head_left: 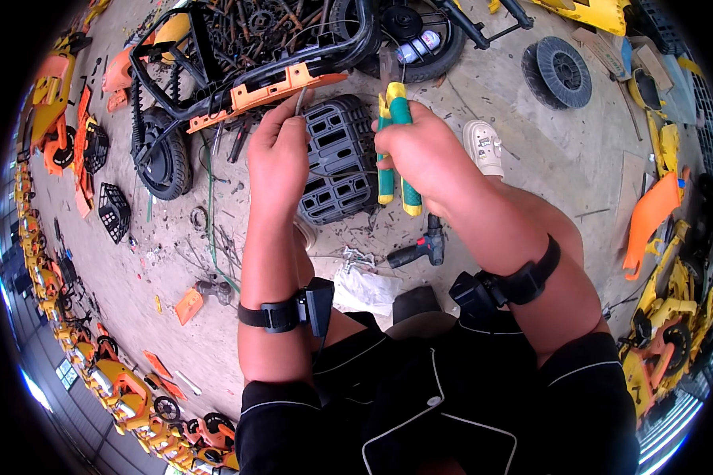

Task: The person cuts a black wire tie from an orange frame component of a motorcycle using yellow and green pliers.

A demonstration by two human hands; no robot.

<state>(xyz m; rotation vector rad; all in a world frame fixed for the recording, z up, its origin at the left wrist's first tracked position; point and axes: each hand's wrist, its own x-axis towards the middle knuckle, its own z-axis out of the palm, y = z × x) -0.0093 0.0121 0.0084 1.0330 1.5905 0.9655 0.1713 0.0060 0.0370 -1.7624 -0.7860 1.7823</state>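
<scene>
My left hand (280, 150) is closed, thumb against fingers, on a thin grey cable (302, 100) beside an orange plastic strip (273, 96) on a black scooter frame (325, 57). How far the cable runs inside the fist is hidden. In my right hand (420, 142) is a pair of pliers (386, 150) with green and yellow handles. Their jaws point away from me, toward the wheel (444, 63), and appear apart from the cable. Between my hands, on the floor, lies a black slotted plastic crate-like part (337, 178).
A cordless drill (420, 249) and a white plastic bag (364, 289) lie near my feet. Rusty metal parts (249, 32) fill the frame. Another wheel (163, 154) stands at left, a grey spool (562, 71) at far right. Rows of yellow scooters (127, 396) line the left side.
</scene>
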